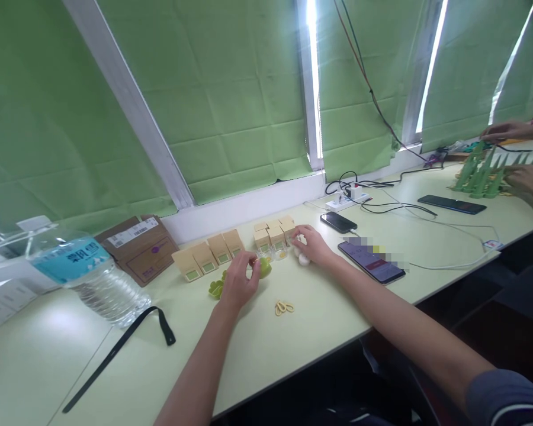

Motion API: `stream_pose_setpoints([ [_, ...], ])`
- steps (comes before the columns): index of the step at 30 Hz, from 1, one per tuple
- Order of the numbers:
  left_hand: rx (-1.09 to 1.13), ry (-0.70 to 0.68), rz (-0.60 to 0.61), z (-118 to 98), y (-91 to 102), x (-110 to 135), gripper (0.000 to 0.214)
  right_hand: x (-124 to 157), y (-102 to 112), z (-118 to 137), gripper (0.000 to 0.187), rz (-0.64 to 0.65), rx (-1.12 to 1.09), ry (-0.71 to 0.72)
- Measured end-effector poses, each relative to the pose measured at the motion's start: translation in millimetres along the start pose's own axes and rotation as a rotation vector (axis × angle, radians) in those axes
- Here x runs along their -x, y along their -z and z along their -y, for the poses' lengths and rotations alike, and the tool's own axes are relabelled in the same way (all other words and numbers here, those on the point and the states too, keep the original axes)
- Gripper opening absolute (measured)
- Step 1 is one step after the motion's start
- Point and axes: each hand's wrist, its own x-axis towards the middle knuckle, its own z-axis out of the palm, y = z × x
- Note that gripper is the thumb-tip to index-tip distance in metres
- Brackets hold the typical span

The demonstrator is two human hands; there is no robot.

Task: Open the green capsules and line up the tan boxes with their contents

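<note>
My left hand point(241, 277) is bent over several small green pieces. Its thumb and fingers are curled at a rounded green piece point(265, 267), closed on it as far as I can see. A lobed, leaf-like green piece point(215, 289) lies left of that wrist. My right hand point(311, 245) rests by a group of small tan boxes point(273, 228) with clear fronts. Its fingers are curled together at the right-hand boxes, and what they hold is hidden. Under its palm are white rounded things point(302, 258). Nearer me lie cream-coloured loops point(283, 307) on the table.
Tan cards with green windows point(206, 255) stand in a row. On the left are a large water bottle point(89, 272), a carton point(137, 248) and a black strap point(119, 349). Phones point(372, 261), a power strip point(349, 200) and cables lie right. Another person's hands point(530, 180) handle green spikes.
</note>
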Motion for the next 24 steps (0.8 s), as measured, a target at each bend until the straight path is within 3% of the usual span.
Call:
stream_pose_setpoints([
  [24,0.004,0.016,0.061,2,-2.3,2,0.005,0,6,17,0.021,0.125,0.124,-0.123],
])
